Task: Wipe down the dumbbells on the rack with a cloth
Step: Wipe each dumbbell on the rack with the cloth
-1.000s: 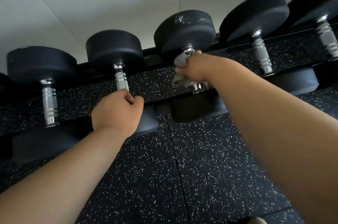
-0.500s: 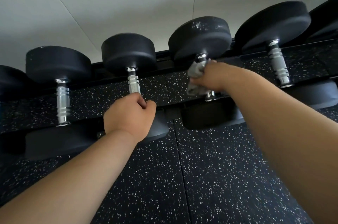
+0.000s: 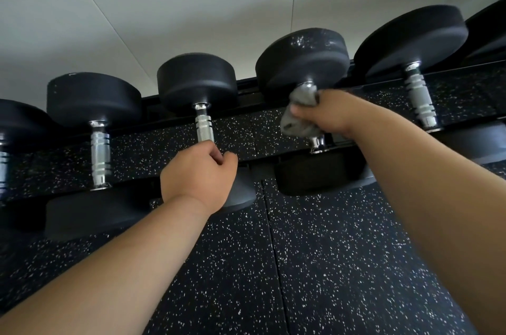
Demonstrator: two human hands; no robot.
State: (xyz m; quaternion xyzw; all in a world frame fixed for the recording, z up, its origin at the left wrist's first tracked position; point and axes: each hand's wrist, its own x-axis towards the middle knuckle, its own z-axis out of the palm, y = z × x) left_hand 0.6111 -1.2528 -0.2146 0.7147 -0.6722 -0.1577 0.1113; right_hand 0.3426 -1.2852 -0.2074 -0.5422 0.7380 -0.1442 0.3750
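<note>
On the rack (image 3: 246, 82): our right hand (image 3: 325, 113), fingers curled round the grey cloth (image 3: 298, 115) wrapping the dust-flecked dumbbell (image 3: 301, 58) at its handle; our left hand (image 3: 197, 173), gripping the next dumbbell (image 3: 195, 80) leftward along the rack; risk, we judge: hard rubbing rolls the weight off.

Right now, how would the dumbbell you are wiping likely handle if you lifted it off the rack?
Probably heavy: the dumbbell has thick black heads. Being round, they might roll on a flat floor. It looks rigid, unlike the crumpled cloth the right hand holds around its handle.
</note>
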